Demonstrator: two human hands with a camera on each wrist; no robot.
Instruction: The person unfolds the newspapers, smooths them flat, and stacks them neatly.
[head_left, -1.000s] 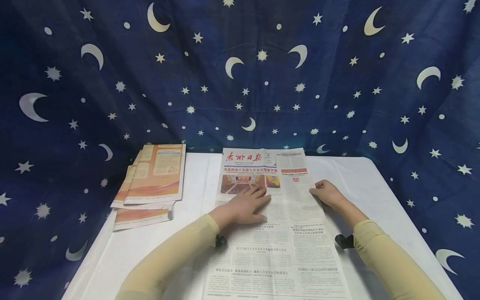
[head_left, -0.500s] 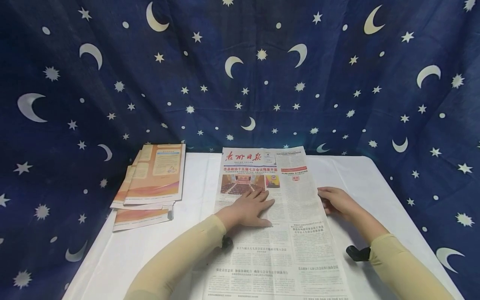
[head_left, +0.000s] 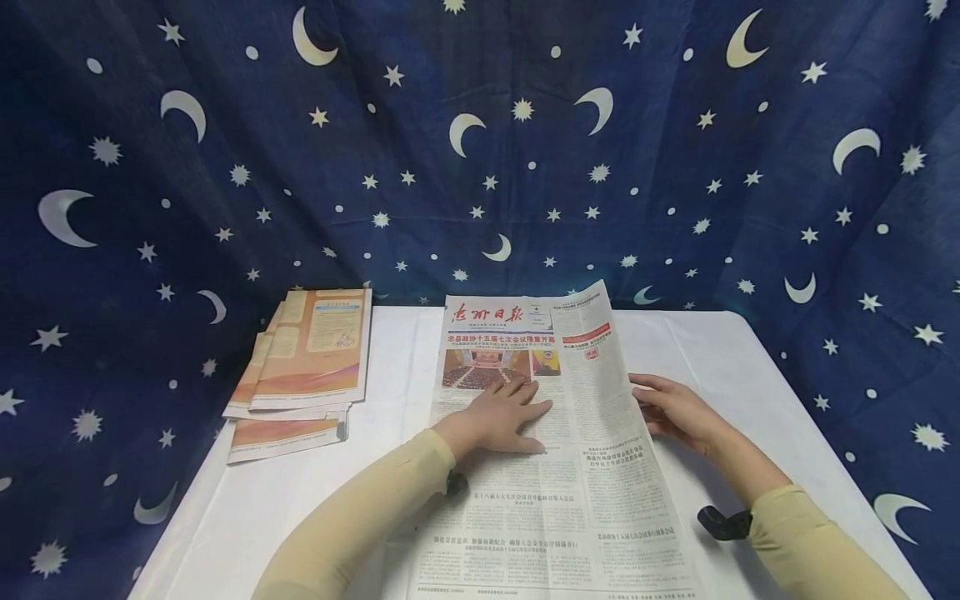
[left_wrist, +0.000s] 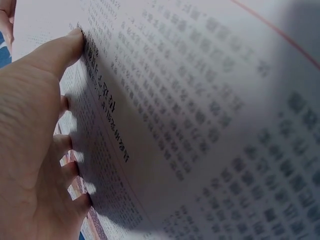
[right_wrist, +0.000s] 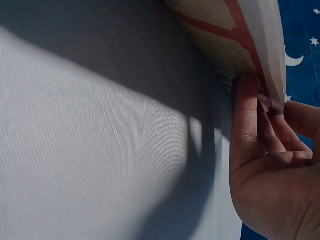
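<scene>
Spread flat at left, pinched at the right edge

See the newspaper [head_left: 585, 450] lengthwise on the counter [head_left: 750, 367], in front of the person, pointing along its long axis from the far side toward the near one, with red masthead [head_left: 486, 315] at the far end. Resting on it left of centre, just below the printed pictures [head_left: 486, 368], with the left hand [head_left: 498, 417] spread wide, gripping nothing. Pinching the right long edge with the right hand [head_left: 678, 412], narrow, fingers curled about the paper; hard to tell exactly how each digit bears. From there, find nearly all of the sheet leftward. Far nearer to that edge with right than with left. Bowed up off the counter along that side, baring a printed underside in the right wrist view. Well apart leftward, find orange booklets [head_left: 307, 367], touched by neither.
</scene>
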